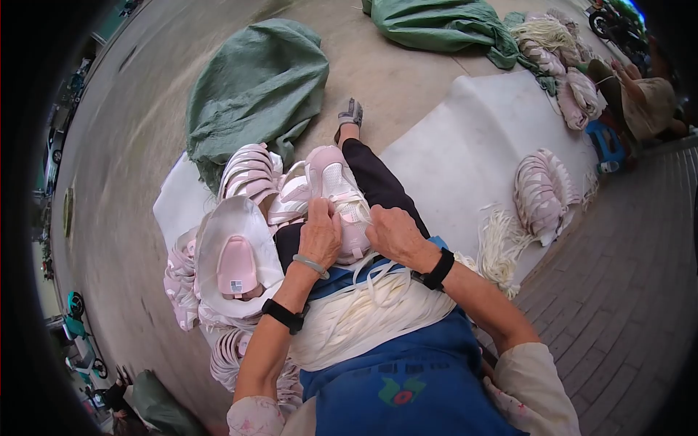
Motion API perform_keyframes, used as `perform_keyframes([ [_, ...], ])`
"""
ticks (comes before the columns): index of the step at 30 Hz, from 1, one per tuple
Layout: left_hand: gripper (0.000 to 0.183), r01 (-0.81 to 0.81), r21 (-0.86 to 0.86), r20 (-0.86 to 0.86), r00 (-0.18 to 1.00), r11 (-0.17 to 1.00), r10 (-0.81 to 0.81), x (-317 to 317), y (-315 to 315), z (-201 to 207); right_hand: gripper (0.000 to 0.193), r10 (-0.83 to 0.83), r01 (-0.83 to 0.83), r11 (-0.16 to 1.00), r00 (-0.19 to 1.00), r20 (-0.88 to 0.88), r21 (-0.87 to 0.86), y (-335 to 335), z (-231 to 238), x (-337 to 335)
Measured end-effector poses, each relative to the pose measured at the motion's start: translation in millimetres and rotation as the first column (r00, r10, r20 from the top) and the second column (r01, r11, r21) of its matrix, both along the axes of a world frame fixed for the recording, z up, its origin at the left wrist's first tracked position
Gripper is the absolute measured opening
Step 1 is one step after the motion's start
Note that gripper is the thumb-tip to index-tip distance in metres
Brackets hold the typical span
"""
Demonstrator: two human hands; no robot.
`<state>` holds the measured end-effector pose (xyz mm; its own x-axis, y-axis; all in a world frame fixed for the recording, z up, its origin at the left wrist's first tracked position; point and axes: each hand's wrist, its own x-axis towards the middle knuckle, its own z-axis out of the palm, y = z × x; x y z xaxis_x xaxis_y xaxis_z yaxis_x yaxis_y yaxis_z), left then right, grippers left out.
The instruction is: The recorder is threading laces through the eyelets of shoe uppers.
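A pink and white shoe upper (327,168) lies across my lap, toe pointing away from me, with cream lace running through its eyelets. My left hand (321,231) is closed at the upper's left side, fingers pinched by the eyelets; the lace at its fingertips is mostly hidden. On the right side my right hand (398,235) is closed, with a shoelace at its curled fingers. A thick bundle of cream shoelaces (371,320) rests over my blue apron (392,370), just below both hands. Several stacked uppers (249,173) sit beside my leg at the left.
A white cloth-lined holder (207,280) contains a pink insole-like piece (237,263). Green sacks (254,87) lie ahead. At right, a white sheet (465,138) bears bundled uppers (544,185) and loose laces (500,247). Another person (647,102) sits beyond a blue stool (607,144).
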<state>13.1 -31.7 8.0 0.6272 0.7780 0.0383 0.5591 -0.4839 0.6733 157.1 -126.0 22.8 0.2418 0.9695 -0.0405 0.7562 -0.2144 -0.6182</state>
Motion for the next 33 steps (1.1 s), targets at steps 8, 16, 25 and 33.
perform_keyframes([
  [8,0.017,0.004,-0.076,-0.009,1.0,0.997,-0.005,-2,3,0,0.017,0.003,-0.004,1.0,1.0,-0.028,-0.022,-2,-4,1],
  [16,0.02,-0.012,-0.182,0.046,0.999,0.983,0.021,-13,13,-5,0.018,0.044,-0.047,0.995,0.998,-0.032,-0.085,-5,18,-13],
  [25,0.02,0.188,-0.069,0.069,0.981,0.98,-0.184,1,21,-13,0.014,0.215,-0.229,0.9,0.973,0.079,0.37,9,16,-9],
  [33,0.021,0.146,-0.182,0.273,0.958,0.972,-0.093,23,25,-16,0.021,0.25,-0.033,0.9,0.855,-0.455,0.434,23,2,-52],
])
